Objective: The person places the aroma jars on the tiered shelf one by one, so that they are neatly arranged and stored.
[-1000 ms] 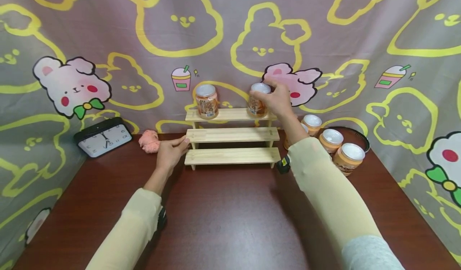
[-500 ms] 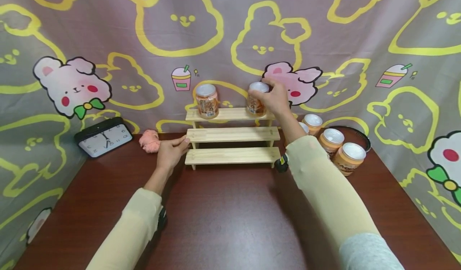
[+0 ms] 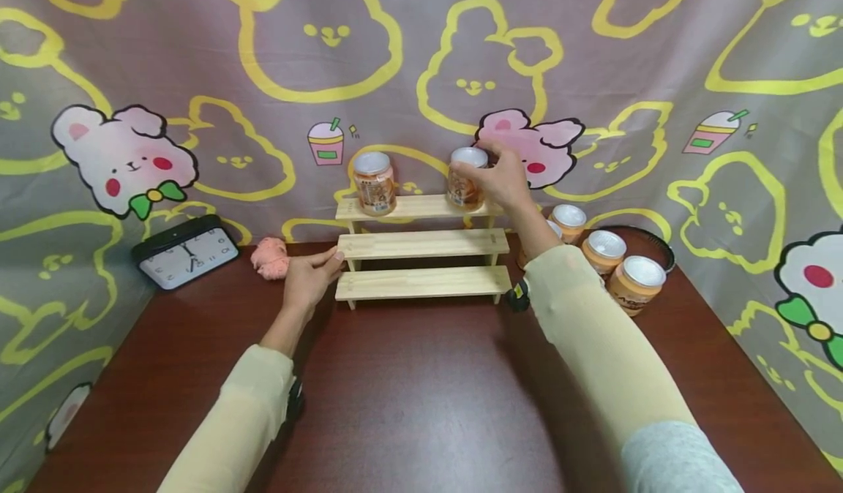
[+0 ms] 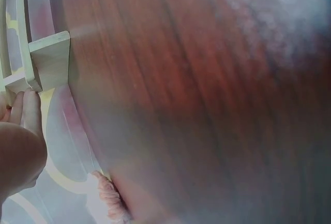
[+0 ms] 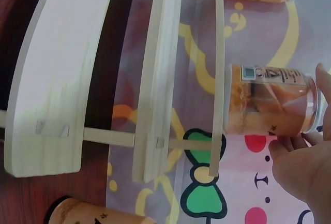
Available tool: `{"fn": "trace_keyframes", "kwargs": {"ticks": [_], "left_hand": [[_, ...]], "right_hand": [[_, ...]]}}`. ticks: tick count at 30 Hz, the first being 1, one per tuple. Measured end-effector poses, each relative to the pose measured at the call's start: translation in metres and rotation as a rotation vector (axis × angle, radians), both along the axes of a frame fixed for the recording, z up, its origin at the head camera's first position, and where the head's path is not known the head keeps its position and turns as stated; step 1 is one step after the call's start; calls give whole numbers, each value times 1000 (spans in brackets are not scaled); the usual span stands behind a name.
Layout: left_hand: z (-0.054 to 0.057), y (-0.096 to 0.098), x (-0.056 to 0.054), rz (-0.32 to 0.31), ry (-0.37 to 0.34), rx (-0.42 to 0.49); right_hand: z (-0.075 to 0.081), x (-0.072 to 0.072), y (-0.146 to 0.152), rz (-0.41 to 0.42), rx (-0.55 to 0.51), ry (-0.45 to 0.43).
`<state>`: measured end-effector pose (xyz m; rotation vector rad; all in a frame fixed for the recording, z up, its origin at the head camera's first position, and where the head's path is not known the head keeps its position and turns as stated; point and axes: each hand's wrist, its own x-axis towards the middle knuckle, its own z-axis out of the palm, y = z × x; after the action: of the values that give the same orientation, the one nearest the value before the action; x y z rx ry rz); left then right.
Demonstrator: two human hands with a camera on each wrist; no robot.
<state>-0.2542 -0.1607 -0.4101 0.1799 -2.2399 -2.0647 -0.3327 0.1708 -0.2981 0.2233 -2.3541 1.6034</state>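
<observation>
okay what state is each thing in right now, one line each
Left hand: touching the left end of the wooden rack
Right hand: gripping the right jar near its top
Right jar: upright, closed
Left jar: upright on the top shelf, closed
Wooden rack: standing
Jars on the table: upright, partly hidden
Clock: numerals upside down
Pink bundle: crumpled

Orange jars (image 3: 376,192) with whitish lids (image 3: 372,162), a pale rack (image 3: 421,282), a reddish-brown counter (image 3: 408,376) and grey cloth (image 3: 586,69) patterned with yellow outlines.
</observation>
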Motion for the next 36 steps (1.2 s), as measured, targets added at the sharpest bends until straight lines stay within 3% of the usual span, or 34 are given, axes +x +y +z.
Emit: {"fn": "trace_keyframes", "kwargs": {"ticks": [17, 36], "left_hand": [[1, 0, 1, 10, -15, -18], [3, 2, 2, 10, -15, -12]], "right_hand": [[-1, 10, 12, 46, -30, 10], [-15, 23, 32, -27, -25, 26]]}}
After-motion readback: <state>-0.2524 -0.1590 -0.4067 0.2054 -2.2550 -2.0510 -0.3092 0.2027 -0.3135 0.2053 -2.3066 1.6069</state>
